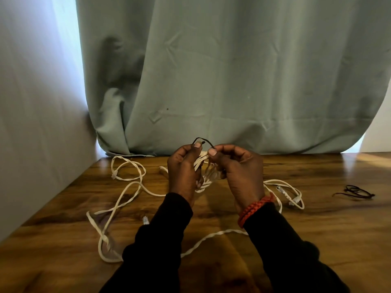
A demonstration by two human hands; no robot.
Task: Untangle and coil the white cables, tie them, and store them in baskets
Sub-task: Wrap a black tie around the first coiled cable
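Both hands are raised above the table (317, 218), palms facing each other. The left hand (184, 170) grips a bundle of white cable (201, 163). The right hand (237, 168) pinches a thin black tie (204, 141) at the bundle's top.

Single head-worn wide-angle view, looks forward and down over dark wood-grain table (317, 240). Close range: both forearms enter from bottom edge. Faces pale green fabric curtain (232, 70) hanging behind table's far edge. No second view.

Loose white cable loops (127, 193) clutter table (317, 240) left and centre; right side open except black ties (355, 192).
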